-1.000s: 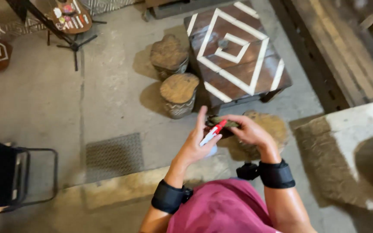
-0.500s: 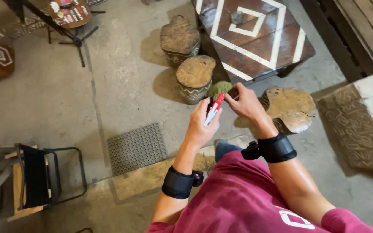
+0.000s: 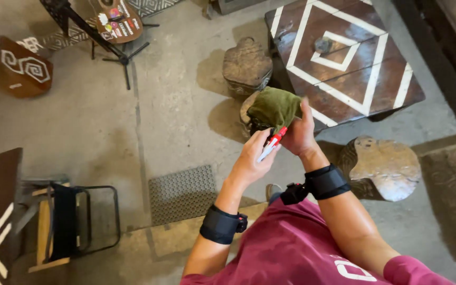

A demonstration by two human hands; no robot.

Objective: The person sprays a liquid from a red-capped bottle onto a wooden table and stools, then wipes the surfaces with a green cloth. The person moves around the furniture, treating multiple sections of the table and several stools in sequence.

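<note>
My left hand (image 3: 253,157) holds a slim white tool with a red tip (image 3: 272,143), its fingers closed around the shaft. My right hand (image 3: 300,133) grips a bunched olive-green cloth (image 3: 274,107) just above and beside the red tip. Both hands meet in front of my chest, over the concrete floor. Each wrist carries a black band. What lies under the cloth is hidden.
A dark wooden table with white diamond lines (image 3: 344,58) stands ahead on the right. Three carved wooden stools (image 3: 247,64) (image 3: 384,166) ring it, one partly behind the cloth. A metal floor grate (image 3: 182,191), a folding chair (image 3: 75,224) and a tripod stand (image 3: 113,42) lie left.
The green cloth has come up and opened out in my right hand, now above the red-tipped tool. The view has swung left and closer to the table.
</note>
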